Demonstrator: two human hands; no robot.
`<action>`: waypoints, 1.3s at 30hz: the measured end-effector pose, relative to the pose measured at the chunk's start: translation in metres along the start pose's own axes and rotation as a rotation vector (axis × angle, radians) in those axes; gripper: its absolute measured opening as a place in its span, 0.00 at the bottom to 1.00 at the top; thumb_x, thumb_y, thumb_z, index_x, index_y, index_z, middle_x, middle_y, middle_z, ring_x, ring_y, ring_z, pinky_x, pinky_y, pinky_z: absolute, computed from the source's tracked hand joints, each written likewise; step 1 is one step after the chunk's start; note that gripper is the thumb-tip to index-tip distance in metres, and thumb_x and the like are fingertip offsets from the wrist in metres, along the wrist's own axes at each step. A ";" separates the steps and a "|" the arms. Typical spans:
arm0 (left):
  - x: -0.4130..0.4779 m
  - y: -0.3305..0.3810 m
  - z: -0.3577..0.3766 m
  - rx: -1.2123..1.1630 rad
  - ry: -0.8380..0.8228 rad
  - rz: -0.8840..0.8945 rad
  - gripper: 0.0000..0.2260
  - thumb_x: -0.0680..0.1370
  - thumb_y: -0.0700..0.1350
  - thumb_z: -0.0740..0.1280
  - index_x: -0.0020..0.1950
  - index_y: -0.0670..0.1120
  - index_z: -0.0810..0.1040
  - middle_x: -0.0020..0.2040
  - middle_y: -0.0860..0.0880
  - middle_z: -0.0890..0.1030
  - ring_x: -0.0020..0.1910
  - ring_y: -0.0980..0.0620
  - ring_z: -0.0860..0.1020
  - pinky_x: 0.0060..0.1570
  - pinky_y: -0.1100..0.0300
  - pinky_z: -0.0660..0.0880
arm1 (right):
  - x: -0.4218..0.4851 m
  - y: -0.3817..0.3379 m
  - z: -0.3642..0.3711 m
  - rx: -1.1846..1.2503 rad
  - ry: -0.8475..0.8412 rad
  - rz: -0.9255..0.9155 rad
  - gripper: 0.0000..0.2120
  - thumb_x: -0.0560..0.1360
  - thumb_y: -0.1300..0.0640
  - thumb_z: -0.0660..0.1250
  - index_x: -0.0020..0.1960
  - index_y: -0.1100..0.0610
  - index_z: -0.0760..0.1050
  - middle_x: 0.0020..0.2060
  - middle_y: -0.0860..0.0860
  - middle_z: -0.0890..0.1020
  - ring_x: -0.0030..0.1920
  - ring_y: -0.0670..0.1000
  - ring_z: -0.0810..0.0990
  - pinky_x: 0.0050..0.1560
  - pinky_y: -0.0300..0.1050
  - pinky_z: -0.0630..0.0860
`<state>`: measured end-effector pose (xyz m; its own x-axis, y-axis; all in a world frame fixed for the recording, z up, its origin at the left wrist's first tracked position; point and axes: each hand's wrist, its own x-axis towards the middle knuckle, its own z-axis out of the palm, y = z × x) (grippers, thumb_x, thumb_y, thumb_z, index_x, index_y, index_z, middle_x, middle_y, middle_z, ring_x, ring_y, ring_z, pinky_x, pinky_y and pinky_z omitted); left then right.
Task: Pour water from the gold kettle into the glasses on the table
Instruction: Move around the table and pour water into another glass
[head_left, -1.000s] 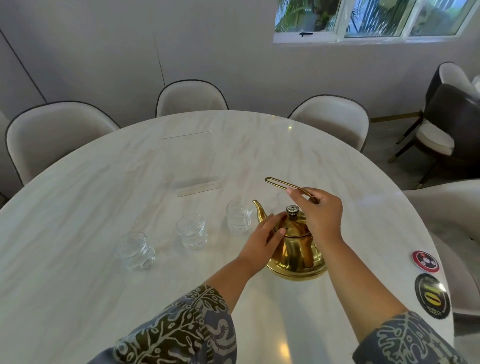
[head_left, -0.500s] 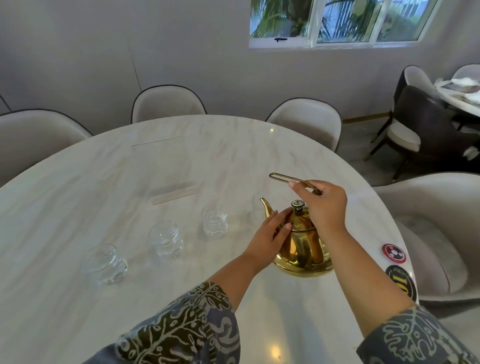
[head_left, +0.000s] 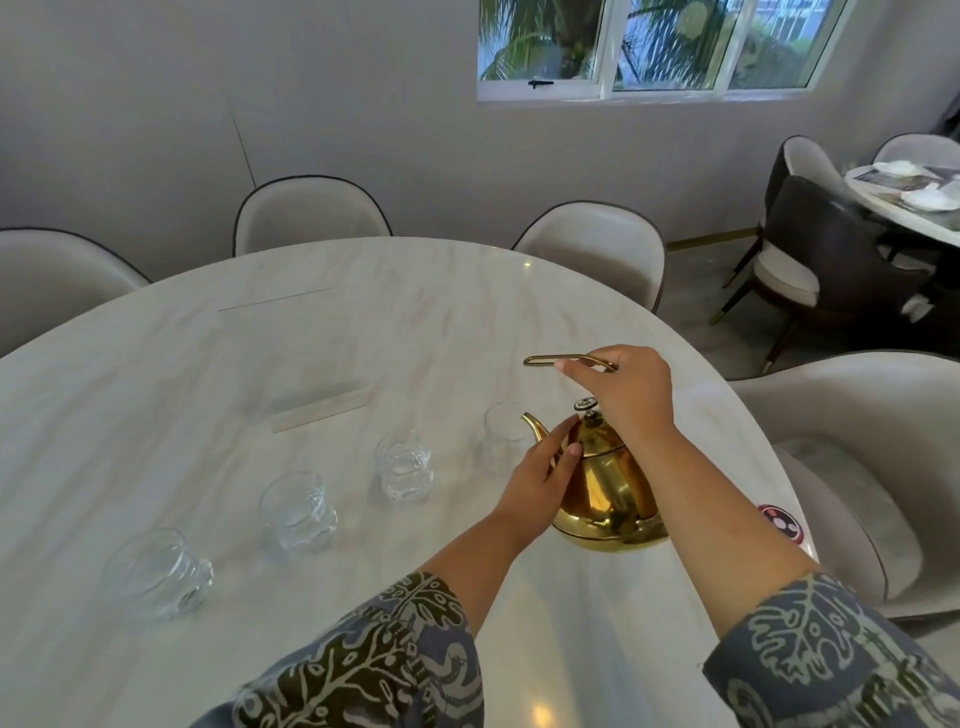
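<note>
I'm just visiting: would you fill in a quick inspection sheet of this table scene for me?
Surface: pale marble table, round-edged.
Job's things: gold kettle upright on the table; four glasses in a row, nearest glass to farthest glass, which sits by the spout.
Clutter: clear sign holder; round stickers at the edge.
Hands: right hand grips the kettle's handle; left hand rests against its body.
Cables: nothing seen.
Surroundings: chairs, window, another laid table.
</note>
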<state>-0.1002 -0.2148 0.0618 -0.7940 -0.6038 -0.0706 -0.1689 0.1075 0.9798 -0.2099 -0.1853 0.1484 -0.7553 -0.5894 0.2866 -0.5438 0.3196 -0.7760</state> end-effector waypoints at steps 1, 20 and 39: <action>0.003 0.000 0.000 -0.012 0.001 -0.003 0.19 0.81 0.54 0.53 0.73 0.57 0.62 0.70 0.50 0.70 0.68 0.51 0.68 0.66 0.59 0.65 | 0.003 -0.001 0.001 -0.021 -0.012 -0.007 0.16 0.70 0.45 0.73 0.46 0.58 0.84 0.39 0.48 0.81 0.38 0.47 0.77 0.34 0.34 0.70; 0.019 -0.007 0.005 -0.188 0.057 -0.090 0.20 0.80 0.57 0.53 0.73 0.60 0.61 0.71 0.50 0.69 0.70 0.49 0.67 0.70 0.51 0.65 | 0.027 -0.014 0.017 -0.205 -0.216 -0.068 0.16 0.70 0.46 0.72 0.48 0.58 0.83 0.43 0.55 0.85 0.39 0.50 0.79 0.44 0.46 0.78; 0.014 -0.001 0.009 -0.261 0.078 -0.074 0.20 0.81 0.55 0.53 0.74 0.57 0.60 0.72 0.51 0.68 0.70 0.50 0.67 0.67 0.56 0.65 | 0.030 -0.023 0.017 -0.277 -0.280 -0.090 0.17 0.70 0.44 0.72 0.48 0.58 0.84 0.42 0.55 0.85 0.40 0.53 0.82 0.45 0.47 0.79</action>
<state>-0.1169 -0.2164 0.0581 -0.7360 -0.6626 -0.1386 -0.0604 -0.1397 0.9884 -0.2140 -0.2233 0.1650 -0.5922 -0.7913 0.1520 -0.7100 0.4232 -0.5628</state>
